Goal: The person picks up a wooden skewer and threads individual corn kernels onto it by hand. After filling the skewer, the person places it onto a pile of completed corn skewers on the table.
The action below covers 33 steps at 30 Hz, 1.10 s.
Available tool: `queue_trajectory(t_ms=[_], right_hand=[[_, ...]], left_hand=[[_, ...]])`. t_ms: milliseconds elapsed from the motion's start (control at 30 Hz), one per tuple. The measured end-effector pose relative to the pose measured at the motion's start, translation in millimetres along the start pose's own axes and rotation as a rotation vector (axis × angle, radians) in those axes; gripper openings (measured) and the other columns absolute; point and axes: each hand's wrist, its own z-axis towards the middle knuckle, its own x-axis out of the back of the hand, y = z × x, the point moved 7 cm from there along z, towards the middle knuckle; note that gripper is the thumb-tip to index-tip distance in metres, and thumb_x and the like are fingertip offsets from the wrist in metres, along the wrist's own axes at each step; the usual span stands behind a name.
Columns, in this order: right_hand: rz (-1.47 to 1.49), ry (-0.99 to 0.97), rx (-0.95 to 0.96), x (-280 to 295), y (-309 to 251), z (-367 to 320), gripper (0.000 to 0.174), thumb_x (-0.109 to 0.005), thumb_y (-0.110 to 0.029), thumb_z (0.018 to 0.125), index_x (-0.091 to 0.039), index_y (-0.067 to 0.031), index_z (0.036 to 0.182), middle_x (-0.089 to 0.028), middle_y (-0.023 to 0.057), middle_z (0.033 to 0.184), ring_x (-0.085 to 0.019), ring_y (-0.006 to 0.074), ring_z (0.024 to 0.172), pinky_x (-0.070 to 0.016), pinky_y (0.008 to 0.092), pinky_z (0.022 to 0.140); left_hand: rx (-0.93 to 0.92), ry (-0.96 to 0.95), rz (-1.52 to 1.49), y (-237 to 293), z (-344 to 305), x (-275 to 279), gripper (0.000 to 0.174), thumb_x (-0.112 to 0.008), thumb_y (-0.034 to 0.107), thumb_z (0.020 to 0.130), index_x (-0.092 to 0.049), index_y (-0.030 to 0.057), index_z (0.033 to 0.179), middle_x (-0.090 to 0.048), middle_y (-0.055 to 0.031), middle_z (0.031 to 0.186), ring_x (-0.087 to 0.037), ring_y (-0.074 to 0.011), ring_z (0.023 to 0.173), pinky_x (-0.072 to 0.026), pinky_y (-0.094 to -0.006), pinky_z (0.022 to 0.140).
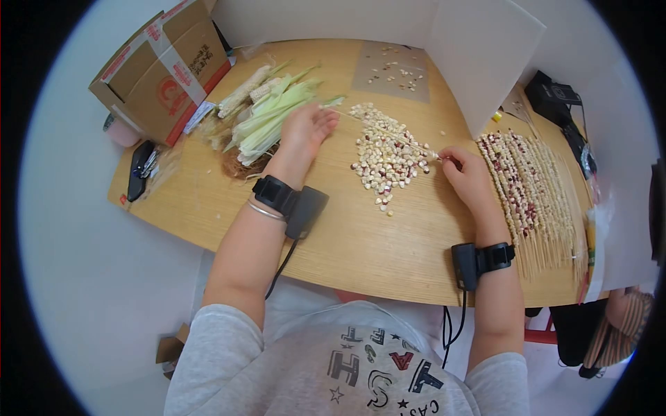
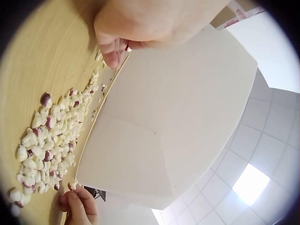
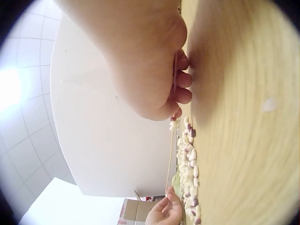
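Head view, and nearest are two forearms with wrist cameras, reaching over the wooden desk (image 1: 347,243). Right hand (image 1: 466,173) now: its grip is closed, fingers curled round a thin skewer (image 3: 169,159), a short cluster of threaded kernels (image 3: 174,125) right beside the fingertips. Left hand (image 1: 310,128) is up at the skewer's other end, its grip a pinch on a single corn kernel (image 2: 128,48) at the tip. The skewer spans the gap between the hands, above a pile of loose kernels (image 1: 388,149), mostly cream with dark red ones mixed in. So this one is barely begun, most of its length bare. Over to the right, there's the finished-looking work: a row of kernel-loaded skewers (image 1: 527,180), side by side, bare ends toward the person. Plenty of loose corn is left unthreaded, I'd judge. Farther left lie corn husks (image 1: 270,125) with cobs among them, then a cardboard box (image 1: 163,76). At the back, a grey sheet (image 1: 368,66) carries scattered kernels, near a white panel (image 1: 485,55).
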Motion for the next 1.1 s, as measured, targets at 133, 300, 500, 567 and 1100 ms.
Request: queue_trajectory(t_ms=[133,300,500,567,1100], right_hand=[[-0.012,0.001,-0.018,-1,3,-1,0.019,-0.054,-0.014,0.076,-0.062,-0.0017,0.088,-0.059,0.0141,0.067,-0.056,0.0217,0.061,-0.0435,0.0305,0.059],[-0.002,0.009,0.005,-1,-1,0,0.020,-0.053,-0.014,0.076,-0.062,-0.0018,0.089,-0.059,0.0145,0.068,-0.057,0.0230,0.062,-0.0438,0.0310,0.060],[-0.020,-0.001,0.014,-2,1,0,0.019,-0.054,-0.014,0.075,-0.062,-0.0020,0.089,-0.059,0.0153,0.069,-0.057,0.0244,0.063,-0.0440,0.0315,0.060],[-0.020,0.001,0.013,-2,0,0,0.019,-0.054,-0.014,0.075,-0.062,-0.0022,0.089,-0.059,0.0152,0.069,-0.057,0.0246,0.063,-0.0439,0.0315,0.060],[-0.057,-0.009,0.020,0,0,0,0.018,-0.056,-0.016,0.076,-0.062,-0.0038,0.087,-0.059,0.0134,0.068,-0.057,0.0248,0.062,-0.0437,0.0325,0.059]], left_hand=[[0.023,-0.021,-0.034,-2,-2,-2,0.014,-0.047,0.008,0.087,-0.050,-0.0045,0.093,-0.057,-0.0177,0.091,-0.058,-0.0255,0.086,-0.0503,-0.0321,0.075],[0.009,-0.004,-0.005,1,0,-2,0.016,-0.046,0.009,0.088,-0.048,-0.0050,0.095,-0.057,-0.0179,0.092,-0.058,-0.0258,0.085,-0.0506,-0.0322,0.075],[-0.045,-0.042,0.036,7,-6,-8,0.019,-0.044,0.004,0.088,-0.046,-0.0063,0.104,-0.057,-0.0180,0.094,-0.058,-0.0246,0.084,-0.0511,-0.0315,0.075],[-0.044,-0.025,0.062,8,-8,-9,0.021,-0.044,0.003,0.088,-0.045,-0.0063,0.107,-0.057,-0.0182,0.094,-0.059,-0.0241,0.085,-0.0515,-0.0312,0.075],[-0.145,-0.026,0.191,13,-9,-10,0.018,-0.048,0.003,0.087,-0.047,-0.0056,0.102,-0.058,-0.0172,0.089,-0.060,-0.0227,0.079,-0.0529,-0.0290,0.069]])
